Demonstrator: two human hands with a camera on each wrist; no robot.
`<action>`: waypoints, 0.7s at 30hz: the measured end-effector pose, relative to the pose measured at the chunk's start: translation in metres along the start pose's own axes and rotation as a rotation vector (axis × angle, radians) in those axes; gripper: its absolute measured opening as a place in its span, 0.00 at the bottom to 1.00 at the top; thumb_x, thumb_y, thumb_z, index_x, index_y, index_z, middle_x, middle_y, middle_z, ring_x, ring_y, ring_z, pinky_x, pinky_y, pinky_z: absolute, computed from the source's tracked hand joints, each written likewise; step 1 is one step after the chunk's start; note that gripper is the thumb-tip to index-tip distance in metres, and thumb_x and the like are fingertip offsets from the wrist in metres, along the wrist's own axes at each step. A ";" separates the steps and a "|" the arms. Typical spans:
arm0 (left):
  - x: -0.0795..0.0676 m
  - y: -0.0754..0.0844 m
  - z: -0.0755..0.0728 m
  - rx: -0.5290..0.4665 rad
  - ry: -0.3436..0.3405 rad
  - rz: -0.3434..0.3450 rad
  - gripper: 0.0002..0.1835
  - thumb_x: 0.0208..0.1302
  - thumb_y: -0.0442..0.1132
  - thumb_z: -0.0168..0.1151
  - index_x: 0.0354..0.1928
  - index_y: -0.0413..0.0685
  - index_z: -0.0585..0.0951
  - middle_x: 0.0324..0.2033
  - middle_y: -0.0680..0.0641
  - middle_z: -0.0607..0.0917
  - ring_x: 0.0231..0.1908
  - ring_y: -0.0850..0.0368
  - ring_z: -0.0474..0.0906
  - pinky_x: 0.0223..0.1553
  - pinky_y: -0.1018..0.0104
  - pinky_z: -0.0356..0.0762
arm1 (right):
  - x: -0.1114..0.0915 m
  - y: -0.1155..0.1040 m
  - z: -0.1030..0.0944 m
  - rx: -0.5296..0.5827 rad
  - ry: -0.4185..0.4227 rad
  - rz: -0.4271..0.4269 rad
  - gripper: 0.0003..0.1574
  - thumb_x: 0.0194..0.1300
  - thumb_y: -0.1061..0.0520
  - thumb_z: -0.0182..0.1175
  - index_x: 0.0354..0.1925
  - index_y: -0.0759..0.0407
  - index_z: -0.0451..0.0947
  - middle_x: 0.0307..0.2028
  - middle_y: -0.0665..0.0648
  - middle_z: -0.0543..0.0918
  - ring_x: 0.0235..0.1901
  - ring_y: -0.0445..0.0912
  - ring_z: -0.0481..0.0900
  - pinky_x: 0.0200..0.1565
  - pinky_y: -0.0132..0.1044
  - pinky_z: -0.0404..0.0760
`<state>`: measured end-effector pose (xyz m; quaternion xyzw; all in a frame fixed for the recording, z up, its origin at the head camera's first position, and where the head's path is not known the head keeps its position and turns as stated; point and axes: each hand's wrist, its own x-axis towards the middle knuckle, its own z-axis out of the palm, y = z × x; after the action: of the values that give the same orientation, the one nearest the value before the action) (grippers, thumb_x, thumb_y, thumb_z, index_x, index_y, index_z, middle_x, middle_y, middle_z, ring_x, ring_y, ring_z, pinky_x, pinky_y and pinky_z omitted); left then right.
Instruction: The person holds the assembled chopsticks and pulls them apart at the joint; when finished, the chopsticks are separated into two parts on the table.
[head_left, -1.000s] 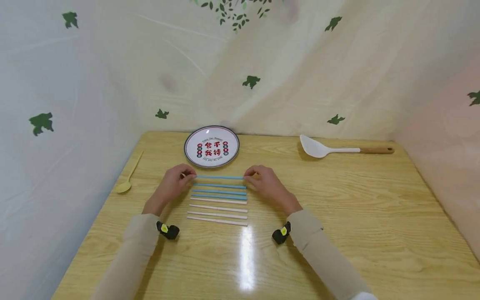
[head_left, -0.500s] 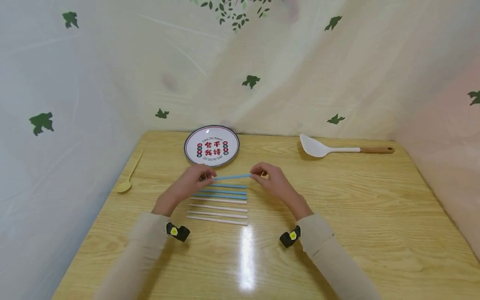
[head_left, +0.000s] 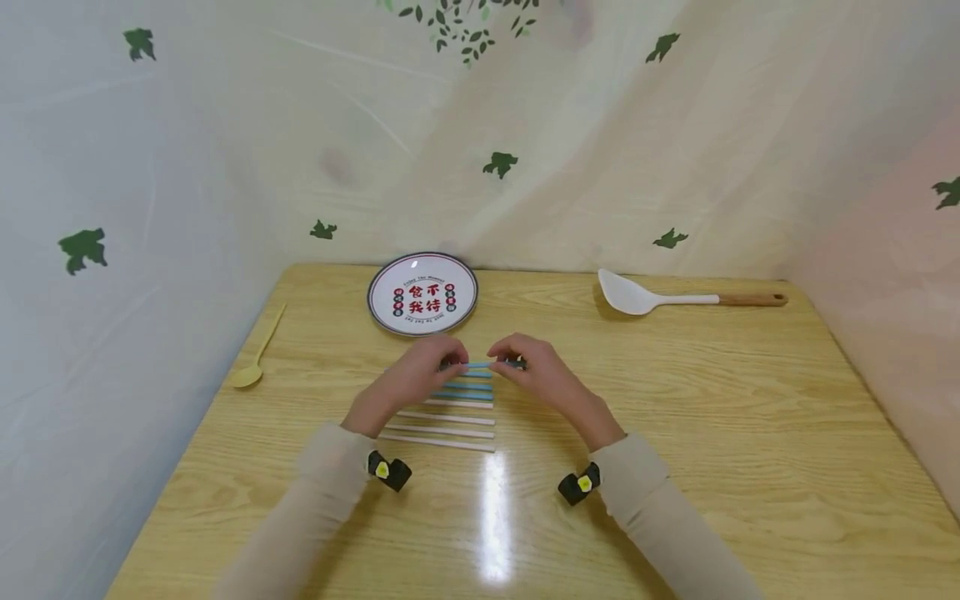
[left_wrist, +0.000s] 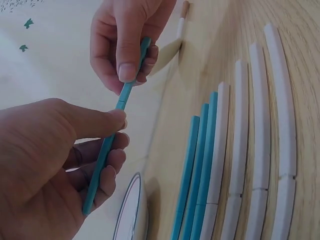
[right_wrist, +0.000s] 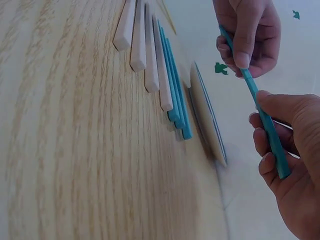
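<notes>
Just above the table, a blue chopstick (head_left: pixel 477 365) is held between both hands. My left hand (head_left: pixel 420 371) pinches it with the thumb on top and fingers curled beneath. My right hand (head_left: pixel 538 372) grips its other part, a short gap away, as the left wrist view also shows. In that view, three blue chopsticks (left_wrist: pixel 189 170) lie side by side on the table, beside several pale pinkish-white chopsticks (left_wrist: pixel 239 130) in a row. The left hand and forearm partly cover this row in the head view.
A round white plate (head_left: pixel 423 268) with a dark rim and red lettering stands behind the hands. At the back right lies a white spatula (head_left: pixel 630 296) with a wooden handle. A yellow spoon (head_left: pixel 251 373) is near the table's left edge. Patterned cloth (head_left: pixel 570 200) borders the table.
The hands held the blue chopstick near its two ends. My left hand has moved right, and the two hands are now closer together along it. The chopsticks on the table stay put.
</notes>
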<state>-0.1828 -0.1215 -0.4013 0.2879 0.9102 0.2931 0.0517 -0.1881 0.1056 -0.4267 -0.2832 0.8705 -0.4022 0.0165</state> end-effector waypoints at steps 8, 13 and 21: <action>0.006 0.006 0.002 0.057 -0.011 0.036 0.06 0.66 0.39 0.60 0.40 0.45 0.81 0.32 0.51 0.80 0.34 0.59 0.73 0.40 0.65 0.73 | 0.000 -0.007 -0.004 -0.111 -0.038 -0.029 0.09 0.66 0.57 0.60 0.43 0.58 0.82 0.37 0.50 0.81 0.37 0.41 0.76 0.41 0.35 0.78; 0.008 0.009 0.002 0.058 -0.011 0.044 0.06 0.66 0.37 0.60 0.41 0.44 0.82 0.32 0.50 0.80 0.34 0.59 0.74 0.39 0.65 0.74 | 0.000 -0.008 -0.005 -0.132 -0.044 -0.026 0.09 0.67 0.57 0.59 0.43 0.58 0.81 0.37 0.51 0.81 0.37 0.42 0.76 0.42 0.36 0.79; 0.010 0.006 0.006 0.031 0.028 0.064 0.05 0.66 0.36 0.60 0.40 0.44 0.82 0.34 0.50 0.80 0.35 0.59 0.74 0.40 0.66 0.75 | -0.003 -0.006 -0.008 -0.159 -0.038 -0.052 0.07 0.69 0.57 0.56 0.42 0.57 0.79 0.37 0.52 0.80 0.36 0.42 0.75 0.41 0.36 0.78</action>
<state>-0.1864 -0.1093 -0.4021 0.3135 0.9057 0.2843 0.0252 -0.1845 0.1096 -0.4176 -0.3136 0.8915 -0.3268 0.0003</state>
